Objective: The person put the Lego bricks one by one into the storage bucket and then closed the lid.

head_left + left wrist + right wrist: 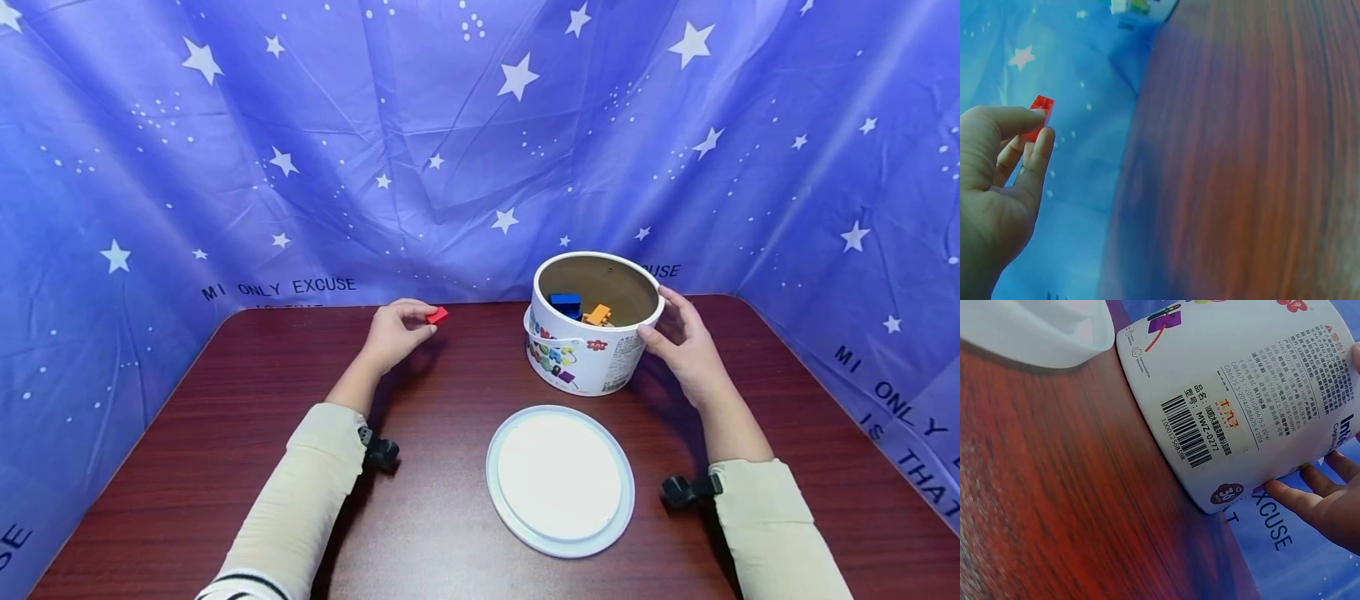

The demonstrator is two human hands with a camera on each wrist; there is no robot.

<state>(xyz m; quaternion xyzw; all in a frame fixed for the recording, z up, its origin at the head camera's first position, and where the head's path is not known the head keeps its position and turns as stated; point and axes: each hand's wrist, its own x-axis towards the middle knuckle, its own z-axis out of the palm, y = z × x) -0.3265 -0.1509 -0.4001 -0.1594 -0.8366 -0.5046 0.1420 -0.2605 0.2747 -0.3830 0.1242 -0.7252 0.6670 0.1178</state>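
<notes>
My left hand [397,335] pinches a small red toy brick [437,316] between thumb and fingertips, over the back of the table. In the left wrist view the hollow side of the red brick [1041,105] shows beyond the thumb. My right hand [690,350] grips the right side of a white printed bucket [581,367], thumb near the front of the rim and fingers further back. Blue bricks [566,303] and an orange brick [597,315] lie inside it. The right wrist view shows the bucket's label [1235,419] and the right hand's fingers against its wall.
A round white lid [560,475] lies on the dark red wooden table [420,500] in front of the bucket. The bucket's white handle [551,340] hangs down its front left. A blue star-patterned cloth [420,125] stands behind and beside the table.
</notes>
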